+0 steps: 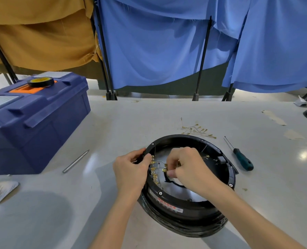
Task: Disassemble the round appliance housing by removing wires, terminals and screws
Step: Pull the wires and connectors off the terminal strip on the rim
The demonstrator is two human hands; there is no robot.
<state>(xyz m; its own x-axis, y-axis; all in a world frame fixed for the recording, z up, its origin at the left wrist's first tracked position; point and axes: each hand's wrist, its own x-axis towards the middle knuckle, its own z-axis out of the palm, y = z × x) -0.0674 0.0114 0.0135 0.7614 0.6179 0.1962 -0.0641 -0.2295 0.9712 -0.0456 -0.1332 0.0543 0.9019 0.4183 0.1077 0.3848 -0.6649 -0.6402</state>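
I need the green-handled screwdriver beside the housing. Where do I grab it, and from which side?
Grip the screwdriver by its thick teal handle, coming down from above, fingers across it. It lies flat on the table right of the housing, thin shaft pointing away, with bare table around the handle.

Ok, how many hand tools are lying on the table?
2: a green-handled screwdriver right of the black round housing, and a slim silver metal rod left of it, beside the blue toolbox. Others may be hidden.

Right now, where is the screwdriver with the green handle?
In the head view, the screwdriver lies on the table, just right of the black housing, tip near the loose wires.
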